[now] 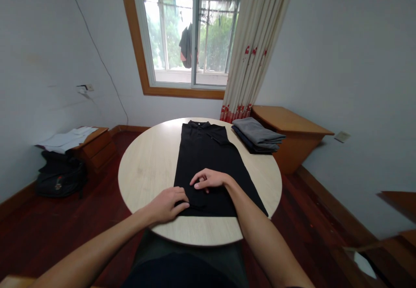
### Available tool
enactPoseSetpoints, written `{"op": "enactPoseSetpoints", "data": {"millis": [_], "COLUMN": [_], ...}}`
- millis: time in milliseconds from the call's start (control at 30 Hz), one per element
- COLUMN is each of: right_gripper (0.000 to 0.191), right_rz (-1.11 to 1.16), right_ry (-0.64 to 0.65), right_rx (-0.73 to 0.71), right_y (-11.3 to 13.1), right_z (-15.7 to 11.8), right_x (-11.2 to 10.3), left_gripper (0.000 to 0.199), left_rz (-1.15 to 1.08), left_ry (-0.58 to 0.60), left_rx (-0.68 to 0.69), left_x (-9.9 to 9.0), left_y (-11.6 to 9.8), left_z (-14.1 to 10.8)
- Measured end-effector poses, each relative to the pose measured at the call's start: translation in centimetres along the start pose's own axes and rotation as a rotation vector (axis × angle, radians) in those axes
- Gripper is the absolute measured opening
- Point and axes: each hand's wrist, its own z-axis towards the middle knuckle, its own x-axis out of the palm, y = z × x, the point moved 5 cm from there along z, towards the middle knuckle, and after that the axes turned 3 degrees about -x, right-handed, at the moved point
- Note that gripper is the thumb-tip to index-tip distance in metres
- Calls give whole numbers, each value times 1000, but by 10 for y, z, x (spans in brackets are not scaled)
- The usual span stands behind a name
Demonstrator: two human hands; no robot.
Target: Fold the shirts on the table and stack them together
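Note:
A black collared shirt point(208, 158) lies flat on a round pale wooden table point(146, 158), its collar toward the window and its hem toward me. The left side runs in a straight line, and one short sleeve shows at the upper right. My left hand point(170, 203) rests on the shirt's lower left corner, thumb apart from the bent fingers. Right of it and a little farther up, my right hand point(209, 179) is over the lower middle of the shirt, fingers loosely bent and apart, holding nothing.
A stack of folded grey and dark clothes point(258, 134) sits at the table's back right. Behind it stand a wooden desk point(289, 121) and a long curtain point(256, 49). On the left are a small cabinet point(97, 147) with papers and a black bag point(60, 177) on the floor.

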Motion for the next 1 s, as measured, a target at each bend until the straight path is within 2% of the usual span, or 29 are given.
{"op": "enactPoseSetpoints", "data": {"millis": [100, 167, 233, 333, 500, 700, 767, 900, 1000], "right_gripper": [59, 60, 61, 64, 67, 64, 67, 73, 77], "right_rz": [128, 227, 322, 431, 503, 512, 540, 635, 688], "right_ry": [110, 109, 91, 73, 70, 81, 92, 119, 127], "right_rx": [-6, -42, -91, -148, -153, -108, -123, -178, -208], "right_y": [7, 9, 11, 11, 6, 1, 4, 12, 15], "right_z": [0, -1, -4, -7, -8, -8, -9, -13, -15], "right_x": [9, 8, 5, 1, -1, -1, 0, 3, 3], "left_gripper": [22, 25, 39, 31, 29, 21, 21, 41, 32], "left_rz": [-6, 31, 55, 66, 184, 282, 256, 201, 185], "left_ry": [-40, -100, -170, -247, -242, -243, -284, -356, -386], "left_rx": [-53, -123, -187, -246, -277, -242, -251, -300, -329], "left_x": [-2, -2, -1, 0, -7, -18, -18, -10, -7], "left_y": [-1, -1, -1, -1, -1, -12, -14, -9, -4], "left_z": [-2, -5, -7, -10, -14, -17, -18, -13, -7]}}
